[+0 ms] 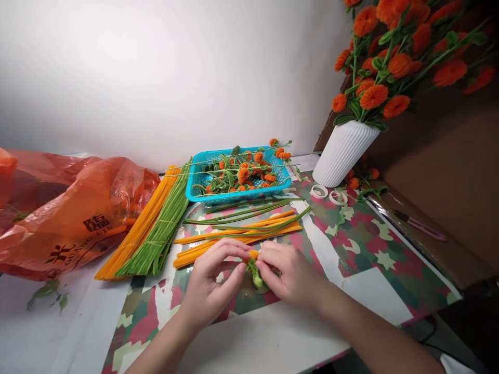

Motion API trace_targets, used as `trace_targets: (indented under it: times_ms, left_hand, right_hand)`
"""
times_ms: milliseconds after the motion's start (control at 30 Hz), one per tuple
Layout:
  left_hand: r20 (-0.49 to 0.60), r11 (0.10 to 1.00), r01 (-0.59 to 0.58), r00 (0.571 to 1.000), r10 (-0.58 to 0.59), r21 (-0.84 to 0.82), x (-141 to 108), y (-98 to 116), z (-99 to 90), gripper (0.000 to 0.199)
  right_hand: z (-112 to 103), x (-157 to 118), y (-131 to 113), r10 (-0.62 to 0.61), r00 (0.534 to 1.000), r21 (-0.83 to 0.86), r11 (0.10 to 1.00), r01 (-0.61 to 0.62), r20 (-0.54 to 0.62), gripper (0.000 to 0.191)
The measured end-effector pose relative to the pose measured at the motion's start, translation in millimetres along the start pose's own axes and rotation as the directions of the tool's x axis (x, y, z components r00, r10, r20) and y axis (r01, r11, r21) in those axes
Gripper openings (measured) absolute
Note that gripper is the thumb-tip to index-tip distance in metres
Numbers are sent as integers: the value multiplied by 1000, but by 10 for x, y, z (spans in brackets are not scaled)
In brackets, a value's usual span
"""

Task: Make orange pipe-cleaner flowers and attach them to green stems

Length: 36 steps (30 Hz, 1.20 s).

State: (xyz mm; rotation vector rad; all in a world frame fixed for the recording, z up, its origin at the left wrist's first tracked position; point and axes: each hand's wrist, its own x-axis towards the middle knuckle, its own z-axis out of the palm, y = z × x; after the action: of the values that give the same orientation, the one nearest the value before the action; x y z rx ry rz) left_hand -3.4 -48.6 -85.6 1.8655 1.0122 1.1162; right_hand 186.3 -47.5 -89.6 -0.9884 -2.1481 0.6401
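Note:
Between my two hands, over the front of the camouflage-patterned table cover, is a small pipe-cleaner flower (255, 272) with an orange top and a green lower part. My right hand (288, 272) has its thumb and fingers closed on the flower's right side. From the left, my left hand (216, 283) curves round it, its thumb and fingertips pinched at the orange top. The fingers hide part of the flower. Just beyond my hands lie loose orange pipe cleaners (195, 255) and green pipe cleaners (249, 210).
Behind stands a blue basket (238, 198) of finished flowers and leaves. Left are bundles of orange stems (136, 228), green stems (163, 228) and a red plastic bag (78, 213). Right are a white vase (345, 153), tape rolls (318, 192) and a pink-handled cutter (424, 228).

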Motion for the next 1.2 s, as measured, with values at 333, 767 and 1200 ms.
trace_targets:
  times_ms: [333, 767, 1200]
  left_hand:
    - [11, 980, -77, 997, 76, 186, 24, -6, -10, 9]
    - [-159, 938, -246, 944, 288, 243, -106, -60, 131, 22]
    - [-75, 617, 475, 752, -655, -627, -58, -52, 251, 26]
  right_hand:
    - [24, 18, 54, -227, 974, -331, 921, 207, -23, 27]
    - [90, 18, -87, 268, 956, 262, 937, -230, -119, 29]
    - [72, 0, -90, 332, 940, 161, 935, -317, -79, 16]
